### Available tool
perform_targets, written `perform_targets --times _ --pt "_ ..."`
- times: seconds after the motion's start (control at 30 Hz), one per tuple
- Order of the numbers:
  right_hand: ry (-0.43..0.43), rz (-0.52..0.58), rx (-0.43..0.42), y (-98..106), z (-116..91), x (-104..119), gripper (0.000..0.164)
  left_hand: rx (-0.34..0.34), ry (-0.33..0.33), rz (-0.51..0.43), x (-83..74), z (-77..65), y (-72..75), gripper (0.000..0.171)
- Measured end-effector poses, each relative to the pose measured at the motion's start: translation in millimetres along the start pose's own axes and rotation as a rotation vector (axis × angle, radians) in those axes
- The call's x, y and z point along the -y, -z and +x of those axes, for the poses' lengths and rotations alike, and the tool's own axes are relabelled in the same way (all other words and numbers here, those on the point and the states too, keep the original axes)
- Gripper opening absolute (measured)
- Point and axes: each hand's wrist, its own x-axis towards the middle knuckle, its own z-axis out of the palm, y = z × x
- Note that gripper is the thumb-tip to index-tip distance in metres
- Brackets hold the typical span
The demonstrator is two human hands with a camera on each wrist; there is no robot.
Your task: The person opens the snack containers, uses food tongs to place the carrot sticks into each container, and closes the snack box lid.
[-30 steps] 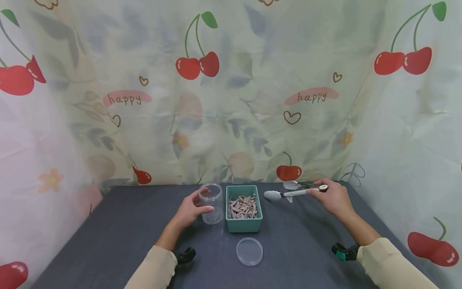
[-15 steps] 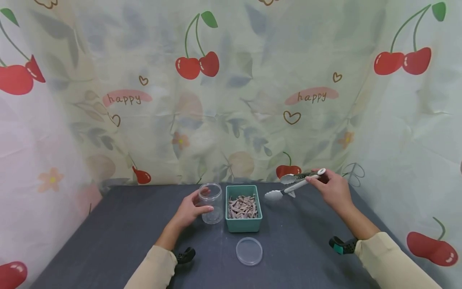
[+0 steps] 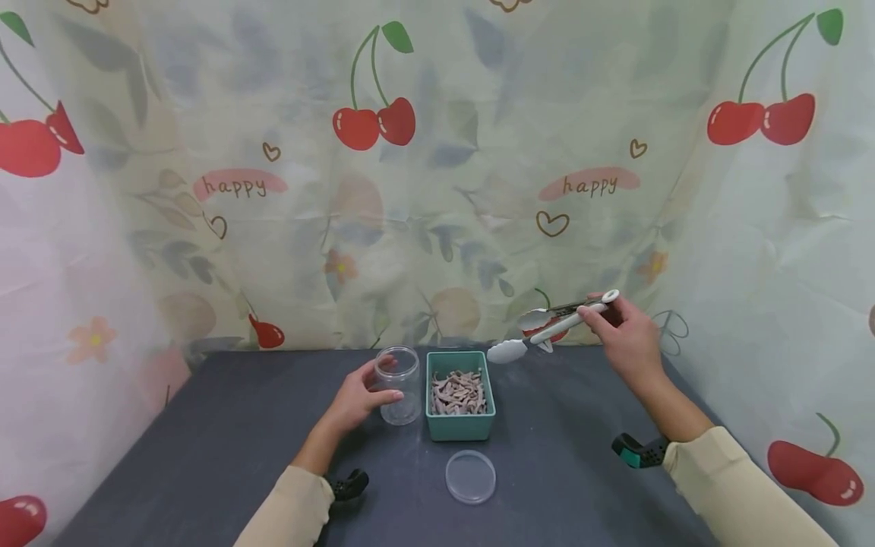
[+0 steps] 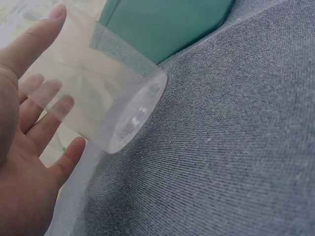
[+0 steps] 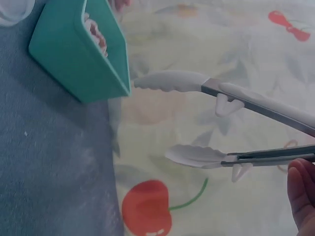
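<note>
In the head view my left hand (image 3: 354, 398) holds a clear plastic jar (image 3: 403, 411), thumb on the near side and fingers behind. The jar stands upright, open at the top, with nothing visible inside; the left wrist view shows its base (image 4: 135, 120) on the cloth. Directly right of it is a green rectangular box (image 3: 460, 430) with a heap of greyish-brown dried strips (image 3: 459, 391). My right hand (image 3: 634, 346) grips white-tipped kitchen tongs (image 3: 559, 327) by the handle end, raised above the table. Their arms are spread, and the tips, right of the box's back corner, hold nothing.
A round clear lid (image 3: 470, 477) lies flat in front of the box. The table has a dark cloth (image 3: 225, 456). Behind and at both sides hangs a cherry-print curtain (image 3: 424, 190), close to the table's back edge.
My right hand has lifted the tongs from near the table's back right, tilting their tips down and bringing them slightly left toward the box. The left hand and jar have stayed in place.
</note>
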Motion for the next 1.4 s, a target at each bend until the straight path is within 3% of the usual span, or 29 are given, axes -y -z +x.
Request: perform_targets --times 0.67,0.8,0.9,0.97,1.03,1.4 --pt "0.167 0.21 0.003 -29 -7 32 0.019 0.005 -0.018 -0.013 3.9 0.0 0.6 0.066" --pt "0.186 0.245 0.051 -30 -15 51 0.019 0.024 -0.013 -0.006 -12.7 -5.9 3.0 0.067" --pt "0.183 0.278 0.104 -31 -20 59 0.02 0.028 -0.012 -0.012 -13.3 -5.5 3.2 0.067" --pt "0.178 0.29 0.134 -35 -21 58 0.02 0.015 -0.017 -0.015 -2.5 -1.2 2.1 0.065" --pt "0.18 0.267 0.143 -39 -23 57 0.019 0.009 -0.021 -0.015 4.0 1.2 1.5 0.064" --pt "0.145 0.148 0.173 -55 -32 54 0.022 -0.009 -0.039 -0.002 5.7 1.0 -0.1 0.064"
